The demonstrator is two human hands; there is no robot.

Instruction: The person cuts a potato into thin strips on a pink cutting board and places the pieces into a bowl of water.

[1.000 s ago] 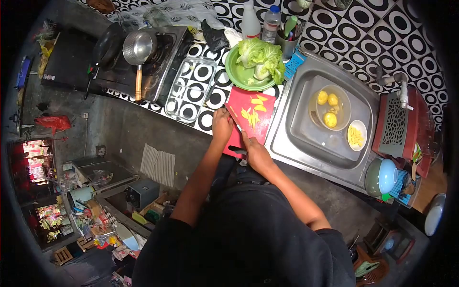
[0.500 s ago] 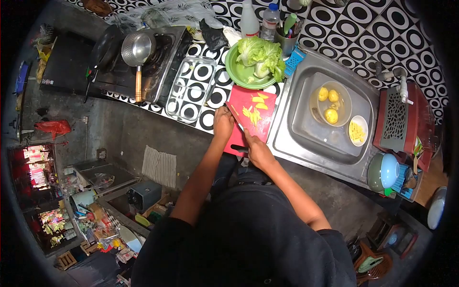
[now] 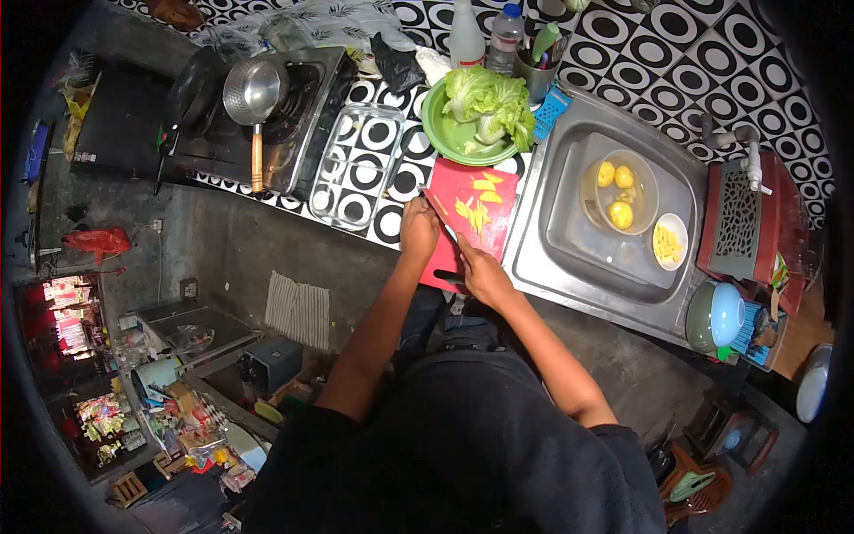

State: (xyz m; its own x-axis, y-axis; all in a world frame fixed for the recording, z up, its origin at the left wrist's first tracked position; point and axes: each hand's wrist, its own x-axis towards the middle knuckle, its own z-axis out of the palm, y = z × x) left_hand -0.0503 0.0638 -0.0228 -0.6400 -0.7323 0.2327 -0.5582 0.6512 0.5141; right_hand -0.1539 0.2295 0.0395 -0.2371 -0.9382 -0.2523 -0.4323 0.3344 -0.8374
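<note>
Over the near edge of the red cutting board (image 3: 485, 206), both hands work close together: the right hand (image 3: 481, 272) is clenched around the dark handle of a knife (image 3: 447, 233), whose blade runs up and leftward across the board, while the left hand (image 3: 418, 226) rests curled on the board's left edge, just beside the blade; whether it presses anything underneath I cannot tell. Just beyond the hands, yellow cut strips (image 3: 477, 201) lie scattered on the board. Farther out from the left hand sit an empty glass baking dish (image 3: 356, 165) on the patterned tabletop (image 3: 405, 178) and a stove (image 3: 294, 107) carrying a steel ladle-pan (image 3: 253, 93). Straight ahead, a green plate (image 3: 445, 138) holds leafy cabbage (image 3: 487, 102). Right of the right hand, the sink (image 3: 569, 258) contains a bowl of water with yellow peeled pieces (image 3: 620, 191) and a small white bowl (image 3: 669, 242) of cut strips.
</note>
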